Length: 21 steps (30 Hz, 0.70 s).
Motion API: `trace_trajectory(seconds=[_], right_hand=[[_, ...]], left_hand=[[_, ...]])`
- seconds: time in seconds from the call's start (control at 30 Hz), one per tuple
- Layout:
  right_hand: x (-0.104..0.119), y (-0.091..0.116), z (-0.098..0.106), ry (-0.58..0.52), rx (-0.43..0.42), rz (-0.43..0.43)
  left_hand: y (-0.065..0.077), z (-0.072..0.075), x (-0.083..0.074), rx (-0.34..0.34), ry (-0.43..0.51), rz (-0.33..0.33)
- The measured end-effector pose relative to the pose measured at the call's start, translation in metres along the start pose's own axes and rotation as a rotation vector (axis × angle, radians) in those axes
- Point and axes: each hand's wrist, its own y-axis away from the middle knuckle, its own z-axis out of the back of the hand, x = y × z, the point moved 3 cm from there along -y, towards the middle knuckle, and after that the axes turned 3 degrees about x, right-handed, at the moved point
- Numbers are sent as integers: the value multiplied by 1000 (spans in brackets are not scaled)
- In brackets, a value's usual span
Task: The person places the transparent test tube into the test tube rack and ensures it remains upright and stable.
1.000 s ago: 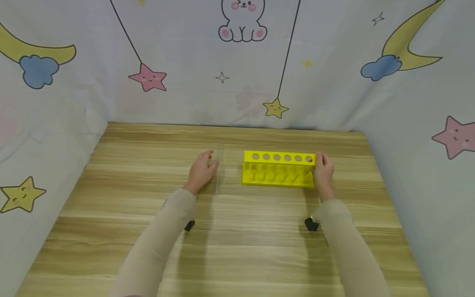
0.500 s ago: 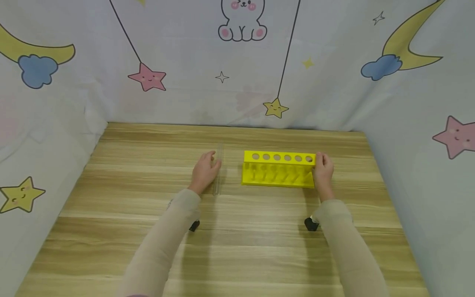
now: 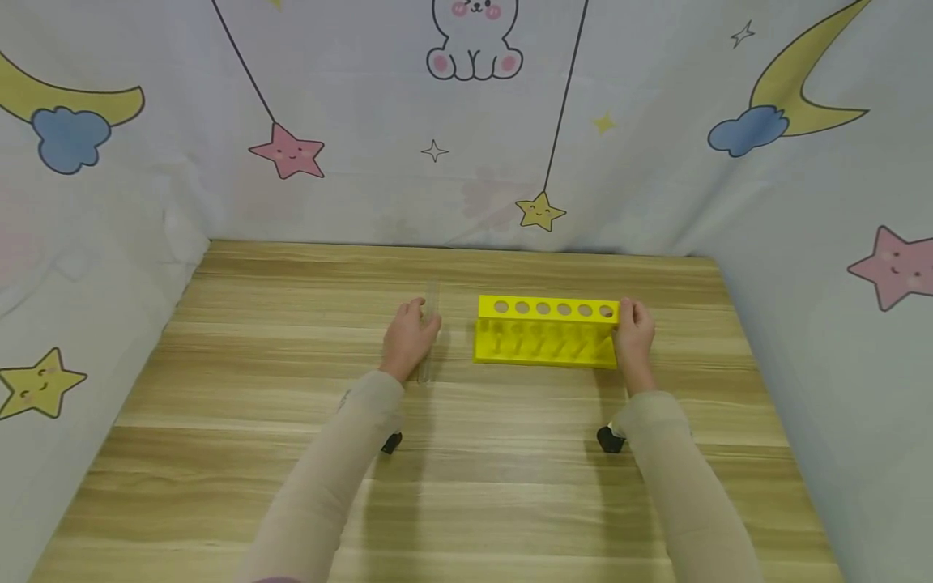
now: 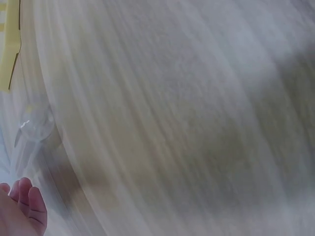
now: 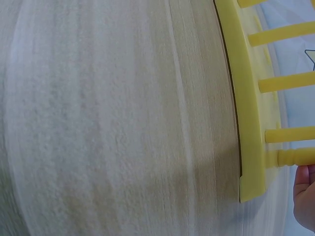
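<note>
A clear test tube [image 3: 423, 372] lies lengthwise on the wooden table, left of a yellow test tube rack [image 3: 547, 317]. My left hand [image 3: 408, 338] is over the tube, its thumb crossing above it and its fingers loosely bent. In the left wrist view the tube's rounded end [image 4: 37, 127] shows just beyond the fingertips [image 4: 35, 199]. The rack stands upright with a row of round holes along its top. With my right hand [image 3: 636, 336] I grip its right end; in the right wrist view the fingers [image 5: 304, 196] are at the rack's end post [image 5: 295, 157].
The wood-grain table [image 3: 503, 478] reaches back to a white curtain [image 3: 379, 186] printed with stars and moons. More curtain hangs along both sides. A small black piece [image 3: 611, 439] shows under the right sleeve, and another [image 3: 392, 442] under the left.
My left hand has moved a little to the right, from beside the test tube to over it. The right hand and the rack have stayed in place.
</note>
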Motion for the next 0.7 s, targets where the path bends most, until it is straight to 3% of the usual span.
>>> trace_trajectory(seconds=[0.33,0.57,0.7], right_hand=[[1,1,0,16,-15,-2],[27,16,1,1,3,-31],[24,14,0,-18,5,-15]], left_hand=[[0,-5,-1,21,-26,45],[-1,-6,0,22,-28,74],[-2,-5,-1,27,-36,83]])
